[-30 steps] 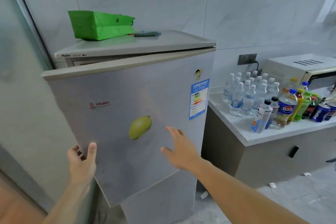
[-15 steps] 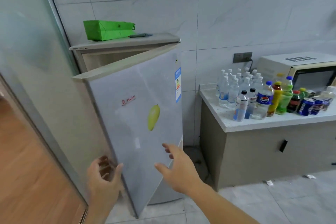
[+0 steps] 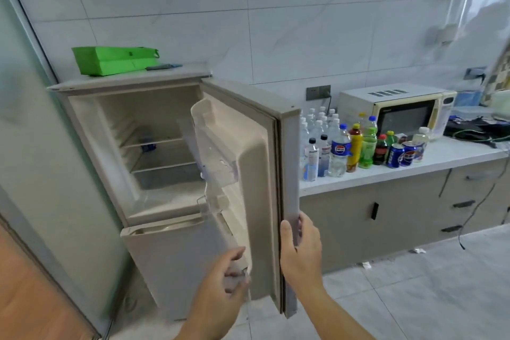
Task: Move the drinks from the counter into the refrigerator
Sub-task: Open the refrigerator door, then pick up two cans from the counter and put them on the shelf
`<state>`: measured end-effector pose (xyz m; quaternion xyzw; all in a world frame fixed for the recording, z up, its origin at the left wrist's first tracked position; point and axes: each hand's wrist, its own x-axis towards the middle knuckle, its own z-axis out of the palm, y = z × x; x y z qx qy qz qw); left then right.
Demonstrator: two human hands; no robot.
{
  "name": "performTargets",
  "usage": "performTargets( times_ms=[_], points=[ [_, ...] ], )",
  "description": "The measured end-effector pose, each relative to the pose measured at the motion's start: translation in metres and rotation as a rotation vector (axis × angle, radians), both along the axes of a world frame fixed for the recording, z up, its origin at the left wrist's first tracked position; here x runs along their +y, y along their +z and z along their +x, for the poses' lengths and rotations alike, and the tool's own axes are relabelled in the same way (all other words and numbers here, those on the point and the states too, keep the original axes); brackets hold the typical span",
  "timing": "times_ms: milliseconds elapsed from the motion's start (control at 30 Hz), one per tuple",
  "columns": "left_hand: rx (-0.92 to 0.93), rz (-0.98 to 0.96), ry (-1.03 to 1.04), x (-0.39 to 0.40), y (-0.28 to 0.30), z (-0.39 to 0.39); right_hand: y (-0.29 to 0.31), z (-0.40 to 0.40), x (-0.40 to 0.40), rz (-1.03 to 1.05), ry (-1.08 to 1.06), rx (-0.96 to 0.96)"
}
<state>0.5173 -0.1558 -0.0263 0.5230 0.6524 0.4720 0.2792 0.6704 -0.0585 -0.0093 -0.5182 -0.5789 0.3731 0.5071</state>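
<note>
The small grey refrigerator (image 3: pixel 165 251) stands at the left with its upper door (image 3: pixel 254 174) swung wide. My right hand (image 3: pixel 300 251) grips the door's outer edge, thumb on the inner side. My left hand (image 3: pixel 223 281) holds the lower inner part of the door, fingers curled on it. Inside are white shelves (image 3: pixel 162 165) and a blurred blue item on the upper one. The drinks (image 3: pixel 347 143) stand on the white counter (image 3: pixel 386 174) to the right: water bottles, a Pepsi bottle, yellow and green bottles, blue cans.
A green bag (image 3: pixel 113 59) lies on top of the refrigerator. A microwave (image 3: pixel 397 110) sits on the counter behind the drinks, with cables at the far right. A glass partition (image 3: pixel 33 146) stands to the left. Drawers (image 3: pixel 469 201) run under the counter, above a tiled floor.
The refrigerator door has swung from slightly ajar to wide open. My right hand went from the door's front to gripping its edge; my left hand moved to the door's inner side.
</note>
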Motion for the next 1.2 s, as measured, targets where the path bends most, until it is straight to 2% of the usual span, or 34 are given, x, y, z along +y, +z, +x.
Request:
performTargets(
  times_ms=[100, 400, 700, 833, 933, 1200],
  points=[
    [0.023, 0.003, 0.078, 0.024, -0.009, 0.01, 0.001, 0.03, 0.039, -0.068, -0.101, 0.015],
    [-0.099, 0.105, 0.168, 0.143, -0.019, 0.042, 0.006, 0.102, 0.177, -0.126, -0.137, -0.012],
    [-0.121, 0.103, 0.179, 0.228, -0.011, 0.096, 0.02, 0.138, 0.299, -0.175, -0.041, -0.036],
    [-0.115, 0.101, 0.213, 0.26, -0.008, 0.123, 0.018, 0.145, 0.345, -0.117, 0.039, -0.012],
    [-0.097, 0.091, 0.276, 0.279, -0.006, 0.144, 0.016, 0.151, 0.376, -0.097, 0.073, -0.042],
    [-0.098, 0.036, 0.477, 0.331, -0.012, 0.22, 0.014, 0.172, 0.455, -0.054, 0.341, -0.152]
  ],
)
